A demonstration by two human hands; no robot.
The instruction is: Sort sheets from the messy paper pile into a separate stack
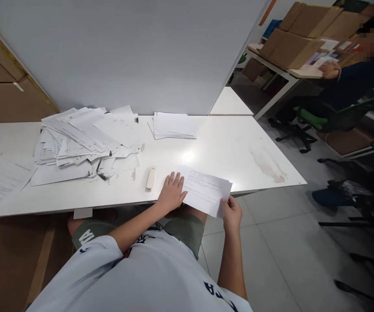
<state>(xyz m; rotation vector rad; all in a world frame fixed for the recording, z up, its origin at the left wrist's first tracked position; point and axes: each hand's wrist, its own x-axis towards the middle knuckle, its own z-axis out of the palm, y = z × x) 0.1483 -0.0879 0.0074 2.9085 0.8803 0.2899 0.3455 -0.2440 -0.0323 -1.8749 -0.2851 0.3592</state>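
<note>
Okay, left hand [171,193] is pressing down, fingers spread, on a light, floppy paper sheet [206,190] at lower middle of frame, w/ right hand [231,214] pinching its edge. It's bending easily, so edges are good for holding.

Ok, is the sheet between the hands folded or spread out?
Spread: the printed sheet lies open, no fold showing, between the left hand and right hand.

White partition panel [109,52] rising behind the far edge of the desk [239,149], tan cabinet panels [8,82] past its left corner, grey tiled floor [271,247] beyond its right edge, black office chair with green trim [307,119], cardboard boxes [291,47] on a far table [273,76]
</note>
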